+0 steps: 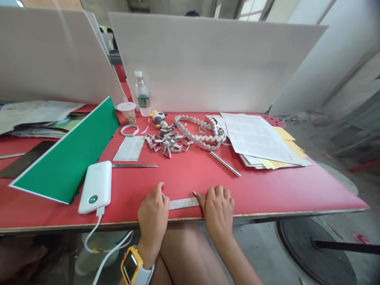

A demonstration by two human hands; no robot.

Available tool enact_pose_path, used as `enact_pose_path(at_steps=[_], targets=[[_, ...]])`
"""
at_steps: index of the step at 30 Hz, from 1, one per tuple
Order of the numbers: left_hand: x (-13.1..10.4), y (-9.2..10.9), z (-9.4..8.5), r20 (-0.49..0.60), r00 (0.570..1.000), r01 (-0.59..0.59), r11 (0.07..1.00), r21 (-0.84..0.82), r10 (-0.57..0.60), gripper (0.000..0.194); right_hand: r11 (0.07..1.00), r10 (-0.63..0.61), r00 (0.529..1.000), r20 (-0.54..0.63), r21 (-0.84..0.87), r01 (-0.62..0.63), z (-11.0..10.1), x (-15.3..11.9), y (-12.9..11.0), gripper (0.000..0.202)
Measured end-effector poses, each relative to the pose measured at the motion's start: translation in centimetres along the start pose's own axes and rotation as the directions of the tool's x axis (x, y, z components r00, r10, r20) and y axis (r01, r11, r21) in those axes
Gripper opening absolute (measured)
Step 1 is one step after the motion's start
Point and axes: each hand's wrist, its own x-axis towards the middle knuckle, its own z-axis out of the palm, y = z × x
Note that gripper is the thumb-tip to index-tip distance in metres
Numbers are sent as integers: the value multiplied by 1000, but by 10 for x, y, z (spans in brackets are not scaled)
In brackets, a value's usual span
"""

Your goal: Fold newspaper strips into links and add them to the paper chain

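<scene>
Near the front edge of the red table lies a narrow folded strip of printed paper [184, 203], stretched level between my hands. My left hand [153, 213], fingers curled, grips its left end. At the right end, my right hand [219, 211] is closed over the strip, its thumb pointing along it. Both ends are hidden under the fingers. Beyond them sit a pile of small folded paper links [169, 142] and a zigzag paper chain [204, 138] bent into loops. A silver metal bar [225, 164] lies diagonally in front of the chain.
A white power bank [95, 186] with a cable stands left, beside a green board [74, 154]. Tweezers [135, 165], a paper stack [127, 149], a tape roll [129, 130], a cup [127, 113] and a bottle [143, 95] lie beyond. Printed sheets [261, 138] lie right.
</scene>
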Motion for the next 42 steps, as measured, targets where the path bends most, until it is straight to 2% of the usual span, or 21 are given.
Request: enact_pose_path(at_steps=[2,3,5,7,9,14,17,19,22,26,30,32,34,36,37,39,40,42], targets=[[1,-2,-1,-41,999,18,1000,-17,-18,25,990,12,996,-92,142,2,-7,0,-3,34],[2,-3,-2,-61,998,20,999,-30,-21,24,975,-18,989,-145,215,50,-12,-2,-6,30],[2,-4,-2,-82,996,10,998,-62,-15,24,922,-186,960,-207,301,244,-21,-10,-14,26],[2,-5,-2,-65,998,0,996,-89,-6,25,827,-409,893,-188,338,450,-25,-21,-23,33],[2,-5,-1,-46,999,17,995,-97,-21,25,777,-516,847,-130,346,527,-24,-31,-26,37],[0,-5,1,-31,999,41,994,-101,-45,25,820,-477,878,-52,332,465,-17,-42,-11,35],[-1,-7,2,-51,998,30,992,-125,-37,23,828,-459,885,-77,325,457,-16,-43,-2,34],[-2,-8,3,-102,995,-10,987,-160,-6,22,826,-459,882,-110,313,469,-16,-43,-1,33],[-6,-9,0,-199,970,-185,959,-214,143,22,824,-463,874,-149,292,486,-12,-45,-2,33],[-17,-10,-8,-166,896,-443,850,-285,411,25,815,-452,867,-211,298,497,-3,-49,0,30],[-29,-18,-15,-139,812,-579,756,-305,567,26,788,-403,881,-247,395,472,0,-52,7,26],[-32,-23,-17,-142,796,-599,729,-331,589,29,774,-397,886,-240,431,464,-2,-49,12,24],[-31,-25,-17,-148,820,-562,728,-392,553,30,764,-406,888,-215,454,459,-6,-42,16,21],[-26,-23,-17,-131,880,-455,732,-506,457,25,746,-429,889,-157,493,447,-10,-30,20,19],[-23,-21,-18,-92,917,-365,726,-583,388,22,735,-433,893,-122,525,429,-12,-22,22,17],[-16,-15,-19,57,975,-106,670,-734,217,18,715,-411,910,-53,601,357,-15,-7,24,14],[-11,-13,-21,152,981,46,614,-788,121,19,704,-394,919,-12,639,310,-18,0,24,14],[-2,-9,-23,322,944,319,447,-836,-71,28,668,-364,927,90,719,193,-22,12,21,16]])
